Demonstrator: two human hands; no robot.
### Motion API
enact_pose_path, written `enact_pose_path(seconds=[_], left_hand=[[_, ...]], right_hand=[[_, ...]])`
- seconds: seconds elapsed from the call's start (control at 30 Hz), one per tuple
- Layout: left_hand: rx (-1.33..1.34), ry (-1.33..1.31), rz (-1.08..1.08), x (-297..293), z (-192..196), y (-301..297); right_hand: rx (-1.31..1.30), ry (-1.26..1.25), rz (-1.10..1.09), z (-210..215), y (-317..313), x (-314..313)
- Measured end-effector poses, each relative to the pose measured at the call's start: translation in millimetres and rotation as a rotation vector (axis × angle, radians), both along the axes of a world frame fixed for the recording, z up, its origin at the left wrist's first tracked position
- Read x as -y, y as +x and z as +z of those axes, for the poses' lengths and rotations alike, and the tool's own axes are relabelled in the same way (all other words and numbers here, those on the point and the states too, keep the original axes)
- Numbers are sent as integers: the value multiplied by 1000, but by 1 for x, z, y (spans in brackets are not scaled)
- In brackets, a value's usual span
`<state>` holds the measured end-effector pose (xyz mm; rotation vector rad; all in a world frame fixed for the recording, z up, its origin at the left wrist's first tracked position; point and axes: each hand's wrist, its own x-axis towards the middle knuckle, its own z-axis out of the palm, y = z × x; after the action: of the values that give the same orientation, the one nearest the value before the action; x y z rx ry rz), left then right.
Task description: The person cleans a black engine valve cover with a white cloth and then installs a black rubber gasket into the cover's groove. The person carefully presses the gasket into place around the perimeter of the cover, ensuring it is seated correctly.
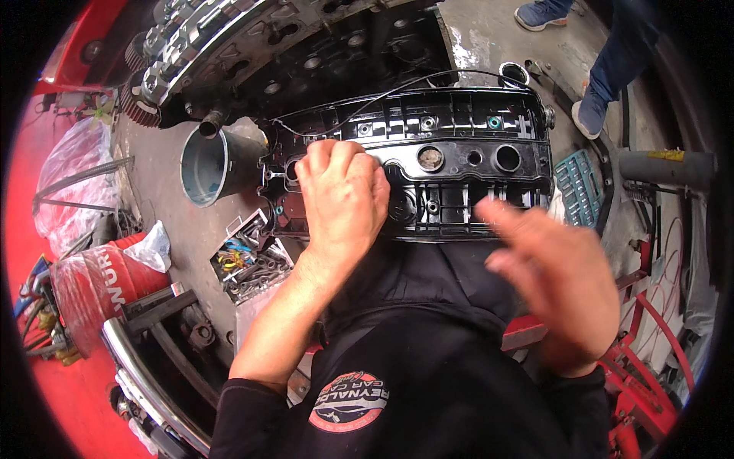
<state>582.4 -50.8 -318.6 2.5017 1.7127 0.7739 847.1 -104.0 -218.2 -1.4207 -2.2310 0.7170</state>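
A black engine valve cover (451, 157) lies across my lap with its ribbed, hollow inside facing up. My left hand (344, 187) rests on its left-middle part, fingers curled down and pressed together; what lies under the fingertips is hidden. A thin black rubber cord, like a gasket (371, 103), arcs loosely over the cover's far edge and runs down toward its left end. My right hand (554, 268), blurred by motion, is by the cover's near right edge, thumb and forefinger apart and nothing visible between them.
A large cylinder head (306, 57) stands just beyond the cover. At left are a grey bucket (206, 167), a tray of hand tools (248, 260) and a red drum (95, 287). A teal socket set (579, 187) lies at right, near another person's shoes (589, 115).
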Motion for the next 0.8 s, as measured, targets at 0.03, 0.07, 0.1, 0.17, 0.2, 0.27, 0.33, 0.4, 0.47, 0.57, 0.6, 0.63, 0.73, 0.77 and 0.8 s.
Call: enact_pose_path(seconds=[0.03,0.07,0.1,0.17,0.2,0.27,0.33,0.4,0.47,0.57,0.6,0.63,0.73,0.77,0.8], left_hand=[[-14,-1,-15,0,3,-2],[-3,-23,-20,-1,8,0],[3,-15,-43,-1,8,0],[18,-7,-115,-3,9,1],[17,-9,-124,-3,6,2],[24,-18,-127,-8,0,2],[25,-66,-126,-13,2,5],[-43,-111,-158,-19,6,6],[-99,-109,-230,-25,8,3],[-152,-113,-329,-30,10,-2],[-155,-94,-380,-33,11,-3],[-147,-71,-419,-36,9,-3],[-154,-28,-489,-41,8,-4],[-112,-50,-481,-43,7,-5],[-76,-67,-472,-43,7,-5]], right_hand=[[-47,15,-184,-6,13,-3],[-103,30,-379,-10,27,-4],[-78,-50,-665,-12,44,-5],[-271,112,-885,-51,98,-15],[-341,159,-952,-68,118,-22],[-411,205,-1072,-105,171,-27],[-408,197,-1183,-148,230,-11],[-306,208,-1229,-167,251,10],[-372,162,-1225,-165,238,27],[-342,0,-1171,-114,169,36],[-440,69,-1073,-108,151,41],[-440,55,-1055,-98,126,44],[39,319,-543,-69,60,34],[115,305,-493,-64,40,32],[134,296,-484,-63,26,28]])
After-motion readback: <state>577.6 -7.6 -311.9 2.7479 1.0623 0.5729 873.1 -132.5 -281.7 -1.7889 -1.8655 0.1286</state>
